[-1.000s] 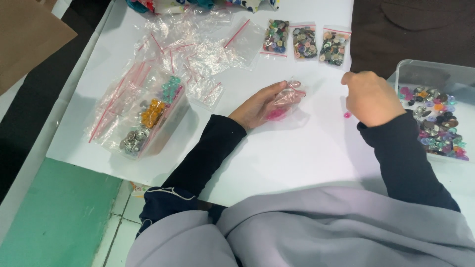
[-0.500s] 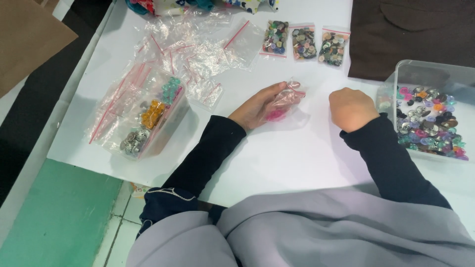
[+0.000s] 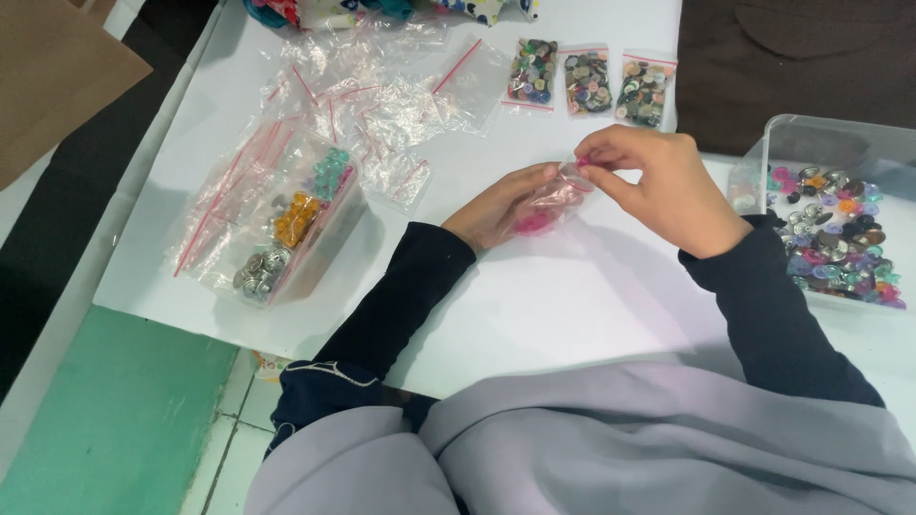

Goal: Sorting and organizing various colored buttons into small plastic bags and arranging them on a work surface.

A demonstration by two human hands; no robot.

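Our left hand lies palm-up on the white table, fingers curled loosely under a small clear zip bag with pink buttons pooled at its lower end. The bag's long axis runs up-right toward our right hand, whose thumb and forefinger pinch at the mouth, touching it. Farther off sit a clear tub of mixed buttons, three filled bags and a heap of empty bags.
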